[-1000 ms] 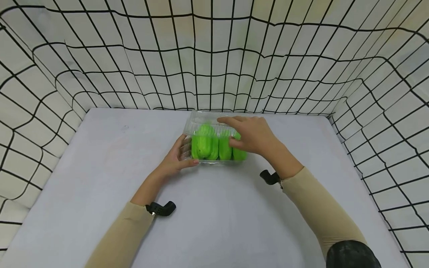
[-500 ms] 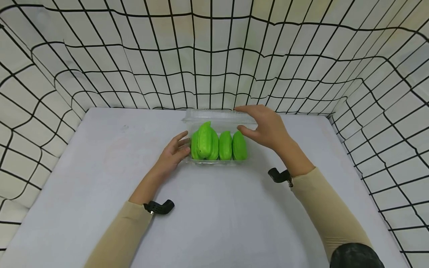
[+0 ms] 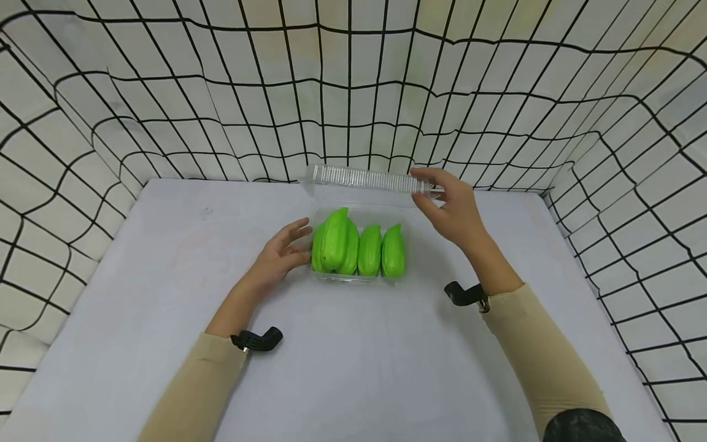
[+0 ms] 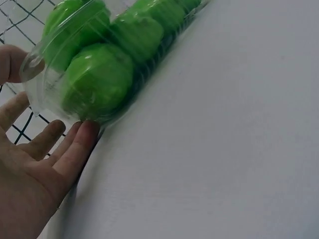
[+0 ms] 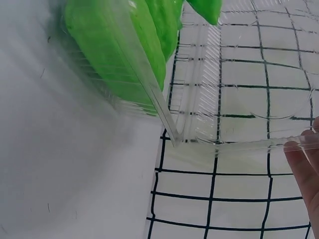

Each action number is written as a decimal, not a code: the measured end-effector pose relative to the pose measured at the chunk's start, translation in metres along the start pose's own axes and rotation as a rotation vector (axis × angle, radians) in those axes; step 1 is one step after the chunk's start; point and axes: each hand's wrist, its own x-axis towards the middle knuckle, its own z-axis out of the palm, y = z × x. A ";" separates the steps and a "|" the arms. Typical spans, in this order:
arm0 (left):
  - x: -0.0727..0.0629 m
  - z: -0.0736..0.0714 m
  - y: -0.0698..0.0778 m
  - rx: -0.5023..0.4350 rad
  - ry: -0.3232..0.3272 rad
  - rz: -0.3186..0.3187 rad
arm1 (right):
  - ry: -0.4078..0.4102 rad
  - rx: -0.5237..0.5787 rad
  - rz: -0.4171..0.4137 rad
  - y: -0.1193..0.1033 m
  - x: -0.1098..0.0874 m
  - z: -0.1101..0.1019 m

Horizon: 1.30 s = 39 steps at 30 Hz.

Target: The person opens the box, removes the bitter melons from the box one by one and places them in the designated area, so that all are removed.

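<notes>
A clear plastic clamshell box (image 3: 353,278) stands near the table's far edge, its hinged lid (image 3: 367,178) raised at the back. Inside stand several bright green, ribbed, elongated fruit-like pieces (image 3: 370,250), one lying over others at the left. My right hand (image 3: 455,209) pinches the lid's right edge between thumb and fingers; the right wrist view shows fingertips (image 5: 298,154) on that clear edge. My left hand (image 3: 278,255) is at the box's left end, fingers spread and fairly straight. In the left wrist view its fingertips (image 4: 88,128) touch the box's end wall.
A white-covered table (image 3: 353,368) lies under the box. Black wire mesh (image 3: 348,86) over white sheeting rises behind the table and along both sides. Black wrist devices (image 3: 256,339) sit on both forearms.
The lid has swung up and back from over the green pieces. My right hand has moved right and now pinches its edge. My left hand has loosened from around the box's left end.
</notes>
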 end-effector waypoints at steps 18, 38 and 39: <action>-0.004 -0.013 0.000 -0.101 -0.113 -0.070 | 0.090 0.372 0.224 -0.010 0.003 -0.002; -0.006 -0.020 0.003 -0.082 -0.233 -0.061 | 0.035 0.610 0.489 0.058 -0.015 0.028; -0.006 -0.021 0.003 -0.083 -0.243 -0.062 | 0.029 0.624 0.498 0.060 -0.016 0.029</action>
